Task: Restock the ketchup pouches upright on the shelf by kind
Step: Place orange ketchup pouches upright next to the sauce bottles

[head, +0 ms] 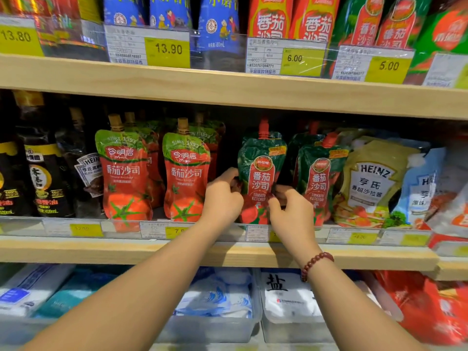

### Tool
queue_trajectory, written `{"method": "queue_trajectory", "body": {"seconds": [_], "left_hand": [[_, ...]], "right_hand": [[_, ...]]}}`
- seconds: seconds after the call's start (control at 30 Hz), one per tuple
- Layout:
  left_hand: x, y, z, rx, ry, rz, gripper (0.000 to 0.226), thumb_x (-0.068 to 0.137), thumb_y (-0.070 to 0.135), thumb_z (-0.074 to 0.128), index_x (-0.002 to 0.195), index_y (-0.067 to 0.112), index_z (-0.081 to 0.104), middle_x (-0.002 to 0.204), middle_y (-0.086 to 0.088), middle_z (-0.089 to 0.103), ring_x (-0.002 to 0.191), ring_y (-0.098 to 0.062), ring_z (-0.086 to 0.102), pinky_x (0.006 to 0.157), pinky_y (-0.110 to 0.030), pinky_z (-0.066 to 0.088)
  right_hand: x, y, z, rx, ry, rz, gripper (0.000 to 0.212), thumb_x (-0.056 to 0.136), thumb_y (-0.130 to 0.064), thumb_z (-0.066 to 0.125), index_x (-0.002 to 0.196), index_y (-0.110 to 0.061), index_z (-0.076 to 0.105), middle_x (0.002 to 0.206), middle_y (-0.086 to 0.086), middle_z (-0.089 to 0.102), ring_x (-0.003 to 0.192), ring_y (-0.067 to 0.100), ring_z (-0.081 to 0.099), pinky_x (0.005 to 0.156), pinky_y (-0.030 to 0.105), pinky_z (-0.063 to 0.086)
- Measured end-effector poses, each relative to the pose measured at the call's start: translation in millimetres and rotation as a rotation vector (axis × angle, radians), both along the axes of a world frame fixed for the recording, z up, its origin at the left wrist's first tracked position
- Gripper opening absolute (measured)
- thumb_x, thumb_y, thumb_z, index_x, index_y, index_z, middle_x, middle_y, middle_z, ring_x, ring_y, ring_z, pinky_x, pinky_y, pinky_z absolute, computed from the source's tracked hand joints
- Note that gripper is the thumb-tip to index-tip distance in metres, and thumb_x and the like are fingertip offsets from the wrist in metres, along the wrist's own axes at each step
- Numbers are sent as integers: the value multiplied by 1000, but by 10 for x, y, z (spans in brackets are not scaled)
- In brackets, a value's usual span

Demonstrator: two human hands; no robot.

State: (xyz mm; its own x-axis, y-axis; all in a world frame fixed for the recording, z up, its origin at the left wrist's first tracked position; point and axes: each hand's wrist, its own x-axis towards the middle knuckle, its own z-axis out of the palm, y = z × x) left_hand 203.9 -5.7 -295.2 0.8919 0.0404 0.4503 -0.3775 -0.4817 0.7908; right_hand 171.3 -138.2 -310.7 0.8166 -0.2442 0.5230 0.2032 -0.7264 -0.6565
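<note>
Both hands on green pouch

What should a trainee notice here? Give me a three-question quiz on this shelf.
1. True or false: both hands are on the same green pouch.
2. What stands directly left of that pouch? A) Heinz pouch B) red pouch C) dark bottle
3. Fill in: the cap on the held pouch is ____.

Key
1. True: the left hand grips its left edge, the right hand its right edge.
2. B: the red pouch; the Heinz pouch is further right, the dark bottle far left.
3. Red.
</note>
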Motion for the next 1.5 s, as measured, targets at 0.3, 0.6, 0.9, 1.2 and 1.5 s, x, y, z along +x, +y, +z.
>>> {"method": "queue_trajectory", "body": {"seconds": [0.3,0.6,0.9,1.2,1.5], "left_hand": [[-412,-120,-107,-222,-330,111,27,86,2,56,108,17,59,102,6,56,96,0,56,81,-15,46],[-336,-963,-86,70,-15,-132,57,84,9,59,137,11,41,127,-10,51,116,-22,52,93,-27,44],[-256,-1060,-116,125,28,-71,56,82,12,59,135,12,42,114,-7,55,102,-25,55,75,-26,41],[-293,-933,-142,114,-9,-192,71,83,12,61,145,18,29,129,-9,53,118,-22,50,85,-23,39],[-666,275,-326,59,-328,-77,21,77,16,64,97,22,67,92,14,65,89,0,60,79,-11,46]], "right_hand": [[-271,-600,15,147,-412,-102,19,87,-5,60,105,-8,64,91,3,63,74,-5,54,64,4,42],[-38,-1005,25,111,13,-140,29,92,-12,48,119,-7,56,106,10,64,81,17,57,73,32,47],[-43,-1034,-24,136,32,-65,35,92,-18,49,127,-11,52,115,5,62,91,16,60,82,42,53],[-181,-900,-3,97,-32,-157,34,90,-20,53,123,-10,53,112,8,62,95,21,59,83,41,52],[-508,-106,-161,-14,-254,150,24,81,-10,66,103,-19,63,96,-6,59,94,12,56,82,22,45]]}}
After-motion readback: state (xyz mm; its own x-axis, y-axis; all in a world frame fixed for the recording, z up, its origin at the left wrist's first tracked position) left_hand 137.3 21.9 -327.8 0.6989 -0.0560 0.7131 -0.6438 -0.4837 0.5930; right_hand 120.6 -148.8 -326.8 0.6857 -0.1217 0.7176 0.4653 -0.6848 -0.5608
